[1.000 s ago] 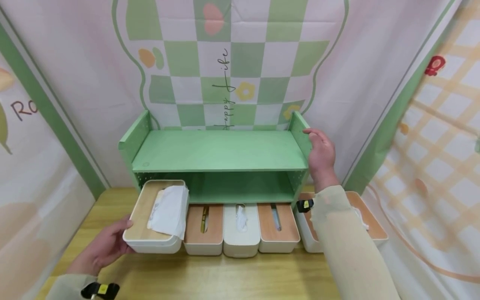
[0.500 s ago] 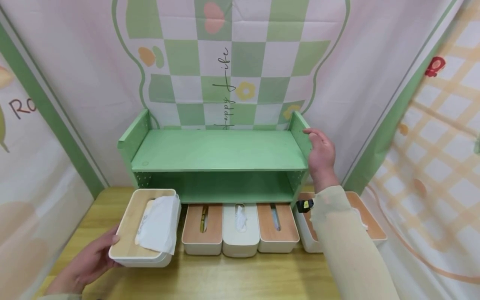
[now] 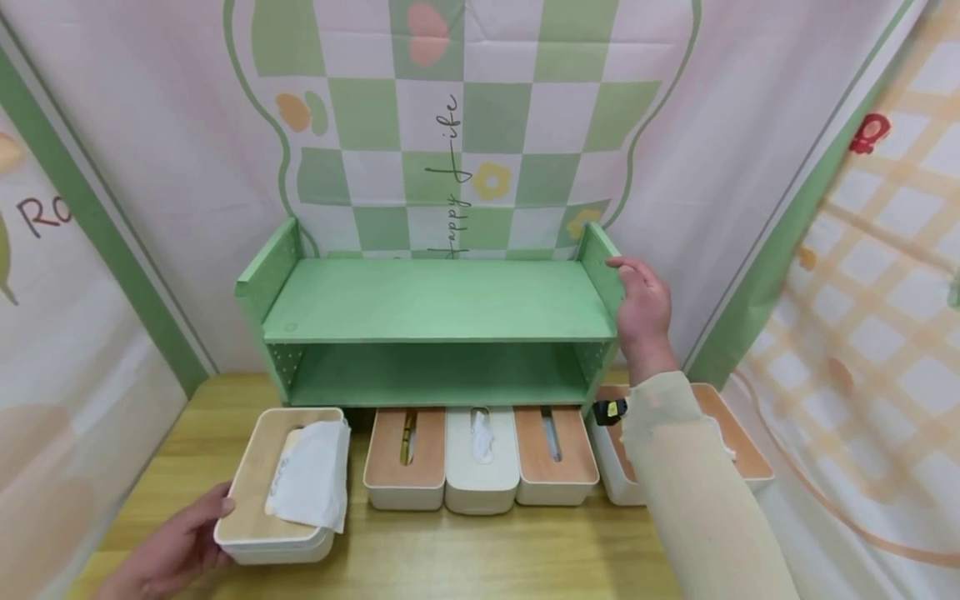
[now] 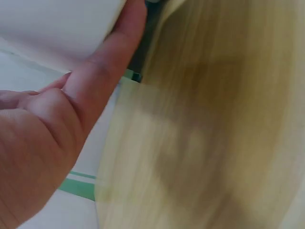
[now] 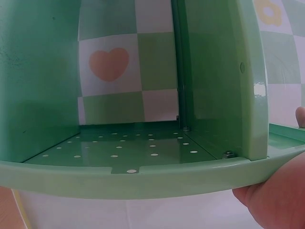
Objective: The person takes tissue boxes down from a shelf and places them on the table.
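Note:
My left hand (image 3: 176,542) grips the left side of a white tissue box (image 3: 277,552) with a pale wooden lid, thumb at the lid's edge. A white tissue (image 3: 311,475) spreads from its slot over the right half of the lid. In the left wrist view, that hand (image 4: 47,129) lies against the white box (image 4: 57,28); whether the box touches the table cannot be told. My right hand (image 3: 645,308) holds the right side panel of a green two-tier shelf (image 3: 438,300). In the right wrist view, fingers of this hand (image 5: 281,195) show on both sides of the panel.
Under the shelf's front stand a wooden-lidded box (image 3: 386,458), a white-lidded tissue box (image 3: 461,475) and another wooden-lidded box (image 3: 573,458) side by side. A larger box (image 3: 750,454) at right is partly behind my right sleeve (image 3: 705,492). All rest on a wooden table (image 3: 465,567).
My left hand has brought the tissue box toward me and to the left, away from the shelf's front left corner, and lower. My right hand has stayed on the shelf.

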Demonstrator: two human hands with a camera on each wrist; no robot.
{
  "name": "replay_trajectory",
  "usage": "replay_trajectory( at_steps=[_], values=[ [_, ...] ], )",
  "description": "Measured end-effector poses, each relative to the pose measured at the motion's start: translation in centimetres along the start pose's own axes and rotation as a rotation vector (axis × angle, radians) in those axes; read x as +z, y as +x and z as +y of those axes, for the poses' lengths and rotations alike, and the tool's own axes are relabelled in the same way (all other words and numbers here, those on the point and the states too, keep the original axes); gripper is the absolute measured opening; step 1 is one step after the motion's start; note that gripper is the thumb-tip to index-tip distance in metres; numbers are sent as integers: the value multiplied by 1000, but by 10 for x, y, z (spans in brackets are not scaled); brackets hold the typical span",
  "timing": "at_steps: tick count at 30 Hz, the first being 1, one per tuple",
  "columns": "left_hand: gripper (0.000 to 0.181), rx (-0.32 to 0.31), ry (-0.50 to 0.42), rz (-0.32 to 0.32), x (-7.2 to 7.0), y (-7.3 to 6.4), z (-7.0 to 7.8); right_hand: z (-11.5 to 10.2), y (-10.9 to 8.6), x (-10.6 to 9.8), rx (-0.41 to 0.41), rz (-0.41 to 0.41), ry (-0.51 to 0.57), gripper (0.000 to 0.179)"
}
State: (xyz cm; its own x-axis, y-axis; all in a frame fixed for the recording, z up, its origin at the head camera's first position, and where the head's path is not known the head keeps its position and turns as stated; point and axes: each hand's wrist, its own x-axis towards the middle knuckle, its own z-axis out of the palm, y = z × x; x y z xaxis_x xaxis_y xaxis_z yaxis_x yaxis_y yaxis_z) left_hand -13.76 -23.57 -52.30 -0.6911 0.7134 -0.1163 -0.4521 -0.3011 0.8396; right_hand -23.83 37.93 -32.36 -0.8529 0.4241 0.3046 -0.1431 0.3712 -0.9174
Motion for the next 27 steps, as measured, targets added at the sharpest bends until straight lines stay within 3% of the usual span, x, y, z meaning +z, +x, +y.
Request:
replay_trajectory(
  at_steps=[10, 13, 15, 19, 23, 27],
  values=[
    [25, -71, 56, 183, -9, 0, -15, 1, -1, 1, -16, 2, 15, 42],
    [25, -96, 39, 208, -9, 1, -20, 1, 0, 1, -11, -4, 19, 42],
    [37, -109, 53, 233, -8, 3, -22, 1, 0, 2, -9, -2, 16, 42],
    [69, -121, 178, 274, -7, 7, -23, 0, 0, 2, -4, -3, 15, 42],
    [68, -107, 360, 310, -7, 7, -20, 0, 1, 1, -3, -4, 19, 42],
    [68, -137, 582, 438, 0, 9, -14, 0, 1, 1, 7, -2, 13, 42]
  ],
)
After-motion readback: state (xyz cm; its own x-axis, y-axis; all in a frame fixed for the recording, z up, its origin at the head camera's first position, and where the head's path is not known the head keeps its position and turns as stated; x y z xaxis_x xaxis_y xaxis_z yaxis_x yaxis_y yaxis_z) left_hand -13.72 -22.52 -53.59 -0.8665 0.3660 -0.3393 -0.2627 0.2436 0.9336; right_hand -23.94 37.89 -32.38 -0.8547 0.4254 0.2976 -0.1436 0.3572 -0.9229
